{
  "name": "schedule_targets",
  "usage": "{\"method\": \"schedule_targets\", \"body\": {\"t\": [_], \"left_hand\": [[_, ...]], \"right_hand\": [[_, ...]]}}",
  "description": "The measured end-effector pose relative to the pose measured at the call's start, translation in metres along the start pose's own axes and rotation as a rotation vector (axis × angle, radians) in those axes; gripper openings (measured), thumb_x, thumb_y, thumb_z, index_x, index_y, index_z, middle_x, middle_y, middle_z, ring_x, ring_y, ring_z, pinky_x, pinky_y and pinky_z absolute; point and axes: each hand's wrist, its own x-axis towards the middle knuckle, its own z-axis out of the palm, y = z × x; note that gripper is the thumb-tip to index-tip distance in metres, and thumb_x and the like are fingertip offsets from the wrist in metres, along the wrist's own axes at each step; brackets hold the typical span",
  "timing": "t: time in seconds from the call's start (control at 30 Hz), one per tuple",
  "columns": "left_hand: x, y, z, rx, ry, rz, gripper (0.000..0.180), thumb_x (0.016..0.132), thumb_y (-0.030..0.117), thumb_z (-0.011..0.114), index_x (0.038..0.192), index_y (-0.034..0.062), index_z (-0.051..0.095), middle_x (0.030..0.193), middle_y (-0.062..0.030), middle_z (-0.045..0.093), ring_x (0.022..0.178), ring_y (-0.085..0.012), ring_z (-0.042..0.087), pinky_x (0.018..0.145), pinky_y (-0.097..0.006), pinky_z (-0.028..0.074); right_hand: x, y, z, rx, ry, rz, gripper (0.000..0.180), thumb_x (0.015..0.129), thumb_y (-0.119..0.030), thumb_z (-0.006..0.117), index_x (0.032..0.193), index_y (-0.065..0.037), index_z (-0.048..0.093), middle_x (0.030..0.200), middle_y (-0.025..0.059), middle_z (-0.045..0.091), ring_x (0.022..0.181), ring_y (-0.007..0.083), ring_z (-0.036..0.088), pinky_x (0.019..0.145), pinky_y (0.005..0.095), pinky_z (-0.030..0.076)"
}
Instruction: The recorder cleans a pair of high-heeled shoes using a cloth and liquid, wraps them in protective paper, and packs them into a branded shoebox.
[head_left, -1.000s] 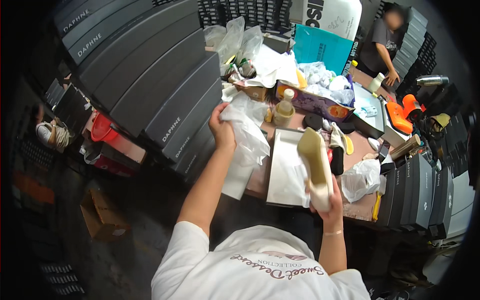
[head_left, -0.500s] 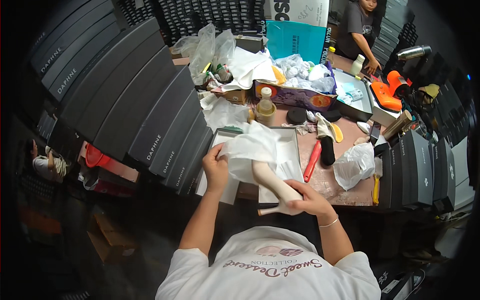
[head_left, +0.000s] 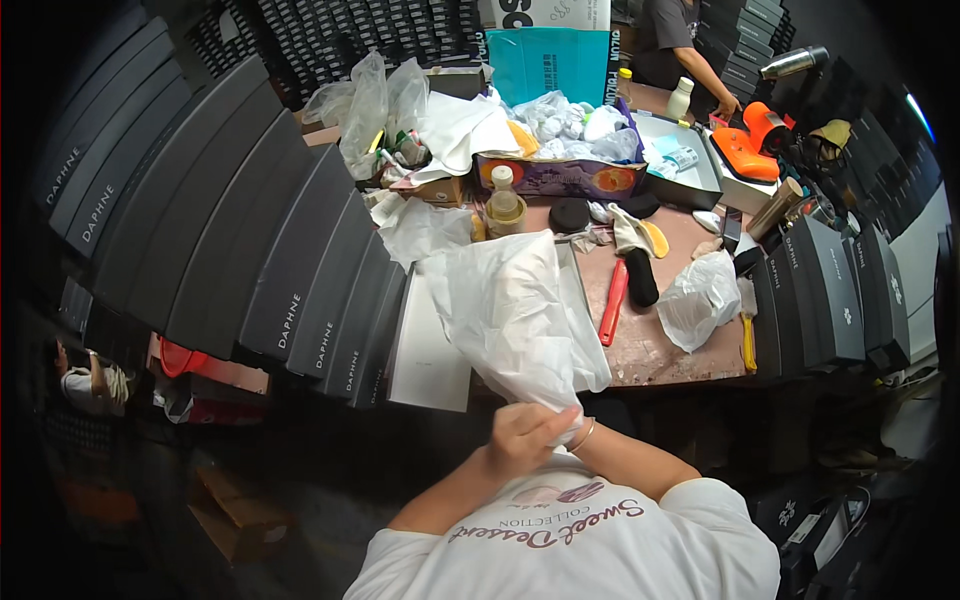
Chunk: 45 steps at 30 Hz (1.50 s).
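A thin white bag [head_left: 510, 310] hangs over the open shoe box [head_left: 430, 355], with a pale, solid shape showing faintly through it. My left hand [head_left: 530, 432] is closed on the bag's gathered lower edge, beside my right wrist. My right forearm [head_left: 640, 460], with a thin bracelet at the wrist, runs up to the bag. The bag and my left hand hide the right hand and its fingers. The white heeled shoe seen before is covered as well.
Dark shoe boxes [head_left: 270, 240] stand stacked at left, more [head_left: 815, 290] at right. On the table lie a red-handled tool [head_left: 614, 305], a black brush-like piece [head_left: 641, 278], crumpled plastic [head_left: 700, 300] and a bottle [head_left: 504, 205]. A co-worker's arm [head_left: 705, 75] reaches in at the back.
The white bag has come down over the heeled shoe and my right hand. My left hand has moved right and down to the bag's lower edge. The view has shifted slightly.
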Motion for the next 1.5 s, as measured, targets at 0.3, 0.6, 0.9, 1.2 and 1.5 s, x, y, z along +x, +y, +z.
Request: {"method": "schedule_targets", "body": {"t": [0.3,0.6,0.9,1.2,1.5], "left_hand": [[-0.028,0.017,0.016,-0.107,-0.193,-0.203,0.057,0.061,-0.007,0.062,0.117,0.0032,0.062,0.085,-0.0111,0.059,0.069,-0.0264,0.061,0.057,-0.032,0.048],[-0.056,-0.009,-0.025,-0.963,0.545,-1.258,0.077,0.085,0.042,0.066,0.143,0.0052,0.032,0.132,-0.0097,0.048,0.121,-0.0233,0.046,0.102,-0.043,0.04],[-0.032,-0.049,-0.073,-0.224,0.905,-0.886,0.033,0.084,0.01,0.064,0.114,-0.0017,0.056,0.108,-0.0087,0.06,0.091,-0.0187,0.061,0.08,-0.033,0.052],[-0.003,-0.011,0.052,0.029,-0.611,-0.358,0.095,0.062,-0.003,0.072,0.146,0.0064,0.029,0.084,-0.0171,0.063,0.077,-0.0377,0.063,0.067,-0.038,0.052],[0.081,-0.111,0.063,0.545,-0.772,-0.569,0.049,0.081,0.041,0.068,0.105,-0.0023,0.064,0.095,-0.0218,0.063,0.095,-0.0365,0.057,0.092,-0.049,0.039]], "right_hand": [[0.022,-0.03,0.013,0.026,-0.061,0.055,0.05,0.098,-0.02,0.044,0.144,-0.006,0.031,0.141,0.0118,0.041,0.127,0.0212,0.043,0.106,0.0313,0.035],[-0.002,-0.045,0.068,-1.746,-0.287,-0.558,0.057,0.091,-0.017,0.053,0.142,-0.003,0.033,0.139,0.0164,0.042,0.124,0.026,0.047,0.1,0.0341,0.041],[-0.049,-0.092,0.051,-0.933,0.105,-0.419,0.063,0.088,-0.015,0.063,0.141,-0.001,0.033,0.137,0.0166,0.045,0.121,0.0263,0.051,0.097,0.0392,0.043],[-0.092,-0.118,0.005,0.121,0.33,0.043,0.062,0.081,-0.032,0.071,0.131,-0.004,0.046,0.118,0.0086,0.06,0.108,0.0226,0.059,0.096,0.037,0.047],[-0.157,-0.159,-0.071,-0.015,0.389,-0.214,0.083,0.081,-0.047,0.068,0.141,0.0,0.035,0.138,0.016,0.048,0.124,0.0314,0.05,0.106,0.0458,0.039]]}}
